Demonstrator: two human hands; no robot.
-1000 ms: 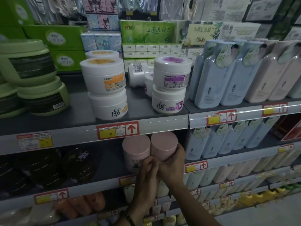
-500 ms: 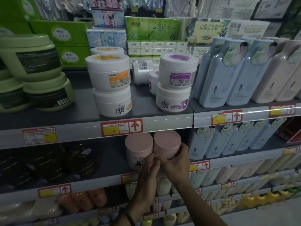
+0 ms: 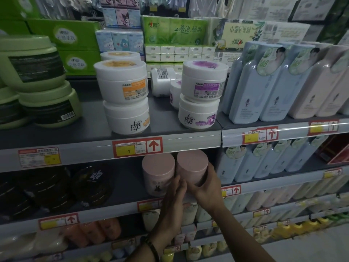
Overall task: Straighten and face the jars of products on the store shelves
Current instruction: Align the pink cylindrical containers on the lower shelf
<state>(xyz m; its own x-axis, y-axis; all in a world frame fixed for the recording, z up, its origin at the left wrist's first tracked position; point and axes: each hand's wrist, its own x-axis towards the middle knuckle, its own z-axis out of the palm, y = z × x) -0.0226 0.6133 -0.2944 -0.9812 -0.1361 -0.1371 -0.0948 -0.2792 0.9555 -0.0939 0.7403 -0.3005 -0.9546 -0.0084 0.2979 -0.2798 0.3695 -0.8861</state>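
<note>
Little has moved over the last second: both hands stay on the right pink jar [image 3: 191,165], which sits in the same spot on the second shelf [image 3: 124,188], just beside the left pink jar [image 3: 157,173] and perhaps touching it. The right hand [image 3: 205,188] has crept slightly higher round the jar's right side. That suggests a small turn on the spot rather than a shift, so this jar is probably being faced and is not yet finished. Its label is hidden behind the hands, so I cannot tell which way it points. The left pink jar already shows its rabbit mark to the front.

The right hand wraps the jar from the right, with the thumb along the near side and the fingers curled behind. The left hand [image 3: 174,197] comes up from below, its fingers fairly straight and pressed against the jar's near left side, at the seam between the two jars. Blue bottles [image 3: 245,167] stand just to the right and dark jars [image 3: 90,184] well apart to the left
</note>
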